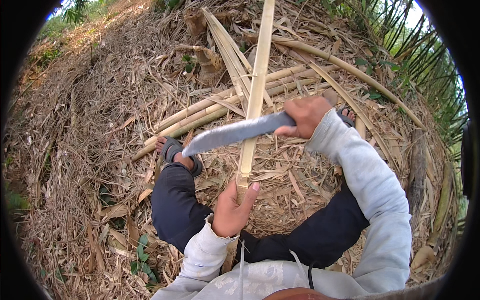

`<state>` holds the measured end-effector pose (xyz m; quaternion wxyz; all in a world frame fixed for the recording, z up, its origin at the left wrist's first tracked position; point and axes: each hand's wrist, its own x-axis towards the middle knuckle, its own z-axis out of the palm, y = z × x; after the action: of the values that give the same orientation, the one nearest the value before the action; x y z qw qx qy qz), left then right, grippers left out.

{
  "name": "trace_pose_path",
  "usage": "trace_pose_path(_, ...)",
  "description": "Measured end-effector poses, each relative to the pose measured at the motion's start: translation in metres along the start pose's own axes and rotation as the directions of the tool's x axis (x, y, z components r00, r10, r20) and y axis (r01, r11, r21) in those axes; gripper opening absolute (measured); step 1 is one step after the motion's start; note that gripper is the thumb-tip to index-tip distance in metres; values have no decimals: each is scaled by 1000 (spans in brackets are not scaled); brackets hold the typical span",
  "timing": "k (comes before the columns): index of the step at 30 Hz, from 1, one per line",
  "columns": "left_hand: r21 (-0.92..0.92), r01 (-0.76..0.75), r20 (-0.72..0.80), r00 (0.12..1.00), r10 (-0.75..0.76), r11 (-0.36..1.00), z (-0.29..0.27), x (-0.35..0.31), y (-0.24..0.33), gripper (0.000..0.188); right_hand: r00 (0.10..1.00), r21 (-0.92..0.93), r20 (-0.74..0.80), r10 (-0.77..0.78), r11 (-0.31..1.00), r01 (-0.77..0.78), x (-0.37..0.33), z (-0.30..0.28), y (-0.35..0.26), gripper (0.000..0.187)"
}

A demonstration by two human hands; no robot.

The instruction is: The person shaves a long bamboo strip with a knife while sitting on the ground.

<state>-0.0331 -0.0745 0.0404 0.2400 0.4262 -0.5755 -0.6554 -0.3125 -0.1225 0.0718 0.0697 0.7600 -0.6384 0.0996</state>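
Observation:
A long split bamboo strip point(258, 80) runs from my lap away to the top edge, its pale inner face upward. Near its close end my left hand point(234, 207) is wrapped round it, thumb along the side. In my right hand point(307, 117) is the handle of a machete point(235, 132), whose broad grey blade points left and lies across the strip, slightly blurred. From this view I cannot tell whether the edge touches the strip.
Several bamboo poles point(200, 116) lie crosswise past my feet, with split strips point(227, 55) leaning over them. A cut stump point(209, 65) stands beyond. Dry leaves and shavings cover the ground. My sandalled left foot point(179, 155) is by the poles; bamboo stems rise at far right.

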Motion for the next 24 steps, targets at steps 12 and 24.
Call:
trace_pose_path(12, -93, 98, 96, 991, -89, 991, 2, 0, 0, 20, 993, -23, 16, 114, 993, -114, -10, -3, 30, 78)
trace_pose_path(24, -16, 183, 134, 975, -179, 983, 11, 0, 3, 25, 609, 628, 244, 755, 355, -692, -7, 29, 89, 84)
